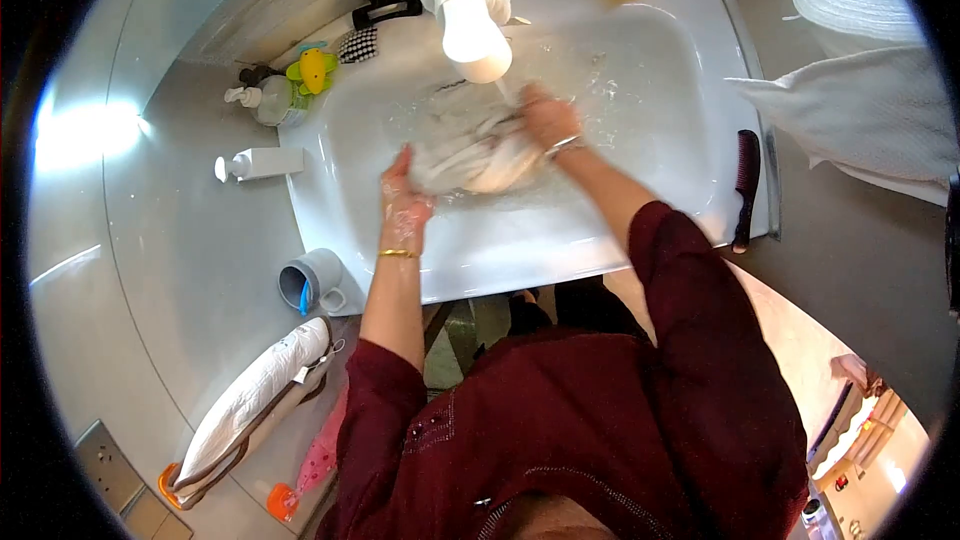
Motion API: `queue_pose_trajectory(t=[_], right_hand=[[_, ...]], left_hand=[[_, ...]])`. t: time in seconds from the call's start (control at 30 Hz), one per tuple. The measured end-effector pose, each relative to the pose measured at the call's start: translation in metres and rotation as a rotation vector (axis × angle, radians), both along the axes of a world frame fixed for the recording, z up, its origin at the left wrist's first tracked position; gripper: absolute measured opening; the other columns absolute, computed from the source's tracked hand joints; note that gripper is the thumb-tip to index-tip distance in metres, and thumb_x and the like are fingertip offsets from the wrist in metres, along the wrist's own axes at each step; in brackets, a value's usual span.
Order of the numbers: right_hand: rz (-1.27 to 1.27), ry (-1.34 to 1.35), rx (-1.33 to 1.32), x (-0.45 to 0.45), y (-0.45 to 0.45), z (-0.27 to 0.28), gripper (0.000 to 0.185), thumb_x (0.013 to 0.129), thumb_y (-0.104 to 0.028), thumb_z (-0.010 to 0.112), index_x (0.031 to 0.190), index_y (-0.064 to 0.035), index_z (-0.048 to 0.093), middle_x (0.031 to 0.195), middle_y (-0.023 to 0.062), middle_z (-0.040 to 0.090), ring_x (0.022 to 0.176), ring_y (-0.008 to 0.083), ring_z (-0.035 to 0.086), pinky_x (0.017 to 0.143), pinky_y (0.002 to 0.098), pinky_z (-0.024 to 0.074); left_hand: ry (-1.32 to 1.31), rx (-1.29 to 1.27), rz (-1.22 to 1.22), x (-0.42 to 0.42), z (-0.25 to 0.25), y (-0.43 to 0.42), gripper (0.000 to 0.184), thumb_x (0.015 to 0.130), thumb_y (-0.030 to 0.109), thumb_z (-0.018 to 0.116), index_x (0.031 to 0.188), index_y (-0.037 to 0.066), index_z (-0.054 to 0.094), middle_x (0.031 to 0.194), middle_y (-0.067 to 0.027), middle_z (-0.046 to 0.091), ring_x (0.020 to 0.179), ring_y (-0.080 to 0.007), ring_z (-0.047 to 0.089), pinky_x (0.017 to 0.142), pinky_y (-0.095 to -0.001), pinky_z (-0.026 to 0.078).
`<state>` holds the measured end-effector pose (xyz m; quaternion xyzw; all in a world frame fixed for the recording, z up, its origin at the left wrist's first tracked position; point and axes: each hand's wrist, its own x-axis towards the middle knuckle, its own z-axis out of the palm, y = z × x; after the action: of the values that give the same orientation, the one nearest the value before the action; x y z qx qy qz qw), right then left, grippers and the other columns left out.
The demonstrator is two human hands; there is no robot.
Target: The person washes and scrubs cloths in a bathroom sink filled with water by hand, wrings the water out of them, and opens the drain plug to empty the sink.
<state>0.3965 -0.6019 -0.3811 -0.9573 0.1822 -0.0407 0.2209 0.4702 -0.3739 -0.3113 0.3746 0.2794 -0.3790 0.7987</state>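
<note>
White cloth [480, 155]: bunched up mid-basin, upper middle of the frame, sitting in shallow water; pretty blurry, so no clue about the finer details
Right hand [550, 118]: fingers look curled tight over the cloth's right end; blur hides exactly how much they've got
Left hand [405, 198]: wet, up against the cloth's left edge; fingers look fairly straight, but honestly can't tell if they're gripping anything
White sink [560, 265]: water in the bottom, splashes and droplets right of the cloth
Tap [475, 45]: spout pokes in from the top, just above the cloth; looks like a thin stream's coming out
Cloth progress: wetting's done, I'd say; not out of the water yet, and it doesn't look wrung out; can't judge how clean it is
Sink edges: pump bottle [270, 162] at left, dark comb [746, 185] at right
</note>
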Motion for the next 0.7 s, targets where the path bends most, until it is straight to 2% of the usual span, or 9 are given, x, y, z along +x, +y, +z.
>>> queue_pose_trajectory(t=[0.13,0.23,0.3,0.33,0.37,0.43,0.57,0.63,0.7], right_hand=[[-0.479,0.128,-0.040,-0.041,-0.082,-0.017,0.033,0.080,-0.025,0.057,0.105,-0.0057,0.047,0.085,0.0157,0.062,0.080,0.0316,0.061,0.067,0.0452,0.0480],[-0.283,-0.153,-0.577,-0.038,-0.058,0.006,0.030,0.082,-0.029,0.054,0.100,-0.0048,0.054,0.095,0.0146,0.062,0.091,0.0282,0.059,0.077,0.0403,0.0472],[0.161,-0.004,-0.250,-0.015,-0.020,-0.013,0.039,0.081,-0.036,0.057,0.105,-0.0063,0.056,0.097,0.0121,0.063,0.093,0.0273,0.058,0.078,0.0404,0.0460],[0.232,0.250,-0.163,-0.004,0.017,0.027,0.040,0.079,-0.042,0.057,0.101,-0.0086,0.061,0.096,0.0111,0.063,0.092,0.0256,0.058,0.077,0.0434,0.0453],[0.209,-0.010,-0.424,-0.005,0.046,-0.007,0.035,0.077,-0.044,0.059,0.090,-0.0113,0.065,0.093,0.0109,0.064,0.088,0.0246,0.060,0.076,0.0440,0.0451],[0.127,0.196,0.159,0.022,0.079,-0.028,0.024,0.081,-0.030,0.055,0.087,-0.0071,0.060,0.083,0.0116,0.063,0.075,0.0309,0.059,0.070,0.0446,0.0452],[0.252,-0.335,0.594,0.021,0.135,0.075,0.020,0.084,-0.027,0.049,0.080,-0.0073,0.052,0.070,0.0156,0.058,0.068,0.0359,0.056,0.063,0.0435,0.0449],[0.331,-0.357,0.662,0.009,0.157,0.120,0.020,0.083,-0.028,0.050,0.080,-0.0080,0.051,0.068,0.0128,0.057,0.064,0.0335,0.057,0.060,0.0421,0.0453],[0.431,-0.512,0.411,0.006,0.146,0.098,0.019,0.083,-0.028,0.050,0.081,-0.0090,0.052,0.067,0.0105,0.058,0.064,0.0309,0.058,0.057,0.0409,0.0458]], left_hand=[[-0.205,0.216,0.116,0.005,-0.016,0.070,0.039,0.089,0.016,0.051,0.125,0.012,0.039,0.128,-0.0115,0.041,0.119,-0.0270,0.039,0.094,-0.0479,0.039],[-0.176,0.389,-0.038,-0.011,-0.020,0.077,0.047,0.088,0.023,0.053,0.131,0.017,0.035,0.141,-0.0111,0.024,0.128,-0.0355,0.025,0.094,-0.0574,0.036],[-0.003,0.304,-0.015,-0.012,-0.033,0.069,0.049,0.087,0.028,0.056,0.130,0.017,0.035,0.137,-0.0082,0.027,0.126,-0.0331,0.027,0.095,-0.0599,0.033],[0.083,0.261,-0.003,-0.014,-0.036,0.062,0.051,0.086,0.031,0.057,0.130,0.017,0.035,0.135,-0.0068,0.029,0.125,-0.0319,0.029,0.095,-0.0611,0.032],[0.093,0.224,-0.009,-0.020,-0.033,0.050,0.052,0.087,0.034,0.055,0.131,0.017,0.034,0.137,-0.0073,0.028,0.126,-0.0325,0.027,0.095,-0.0604,0.033],[0.105,0.151,-0.029,-0.025,-0.023,0.023,0.055,0.087,0.041,0.053,0.133,0.017,0.033,0.140,-0.0083,0.028,0.129,-0.0338,0.025,0.095,-0.0590,0.034],[-0.125,-0.159,-0.063,-0.018,-0.095,0.026,0.048,0.089,0.046,0.044,0.122,0.011,0.047,0.120,-0.0076,0.052,0.110,-0.0254,0.050,0.093,-0.0432,0.042],[-0.137,-0.136,-0.013,-0.005,-0.118,0.028,0.045,0.089,0.044,0.046,0.120,0.010,0.049,0.118,-0.0071,0.053,0.108,-0.0246,0.051,0.093,-0.0416,0.043],[-0.150,-0.108,0.041,0.004,-0.125,0.029,0.043,0.089,0.042,0.047,0.117,0.009,0.051,0.116,-0.0066,0.054,0.106,-0.0238,0.052,0.092,-0.0400,0.043]])
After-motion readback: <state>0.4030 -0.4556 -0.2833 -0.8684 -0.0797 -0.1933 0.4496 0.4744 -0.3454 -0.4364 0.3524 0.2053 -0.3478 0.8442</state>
